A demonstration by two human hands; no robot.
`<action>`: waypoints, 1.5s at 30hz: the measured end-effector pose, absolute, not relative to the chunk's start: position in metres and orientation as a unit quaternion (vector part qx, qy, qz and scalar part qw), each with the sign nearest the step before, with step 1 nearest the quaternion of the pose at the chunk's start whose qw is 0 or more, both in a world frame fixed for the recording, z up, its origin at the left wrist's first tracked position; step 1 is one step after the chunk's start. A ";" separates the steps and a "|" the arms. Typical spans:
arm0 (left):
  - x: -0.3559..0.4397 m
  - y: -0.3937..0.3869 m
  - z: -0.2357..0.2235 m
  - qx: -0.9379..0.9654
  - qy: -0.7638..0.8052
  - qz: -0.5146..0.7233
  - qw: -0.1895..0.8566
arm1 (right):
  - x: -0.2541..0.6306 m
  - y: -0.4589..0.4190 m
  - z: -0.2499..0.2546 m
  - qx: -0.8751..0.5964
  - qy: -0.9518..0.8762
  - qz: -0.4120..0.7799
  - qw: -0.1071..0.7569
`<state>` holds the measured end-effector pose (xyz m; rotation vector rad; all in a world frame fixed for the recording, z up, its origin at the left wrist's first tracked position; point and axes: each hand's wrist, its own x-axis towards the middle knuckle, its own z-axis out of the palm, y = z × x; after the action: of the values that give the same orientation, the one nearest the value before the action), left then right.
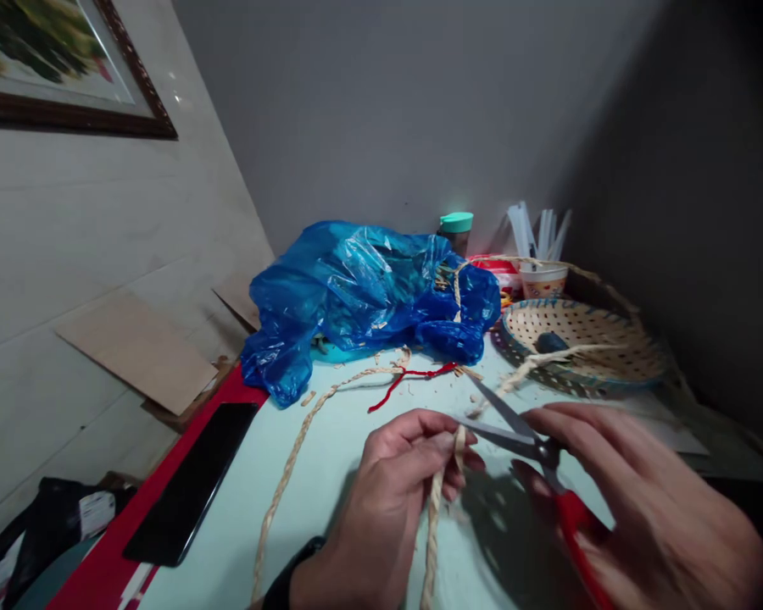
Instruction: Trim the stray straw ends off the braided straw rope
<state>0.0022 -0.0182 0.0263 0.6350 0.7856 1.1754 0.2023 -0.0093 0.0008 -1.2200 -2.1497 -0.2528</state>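
Note:
My left hand [398, 500] pinches the end of a pale twisted fibre rope [433, 542], whose length hangs down toward the bottom edge of the view. In my right hand [648, 491] is a pair of scissors [550, 453] with red handles. Their blades are parted and point left, the lower one lying right by the tip of the rope above my left fingers. Another stretch of braided cord [289, 462] curves over the table to the left, meeting a red string [413, 373] farther back.
A blue plastic bag [356, 280] fills the back of the pale table. To the left lies a black phone [194, 483]. A woven basket [585, 335] stands at right, near a cup of white strips [543, 278] and a jar with a green lid [456, 224].

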 end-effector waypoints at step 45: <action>0.007 -0.025 0.026 0.279 0.315 0.544 0.726 | 0.206 -0.009 -0.008 -0.364 -0.846 -0.264 0.288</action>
<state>0.0070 -0.0249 0.0261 0.6150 0.6953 1.1987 0.2058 -0.0087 -0.0084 -0.9718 -2.2590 -0.7052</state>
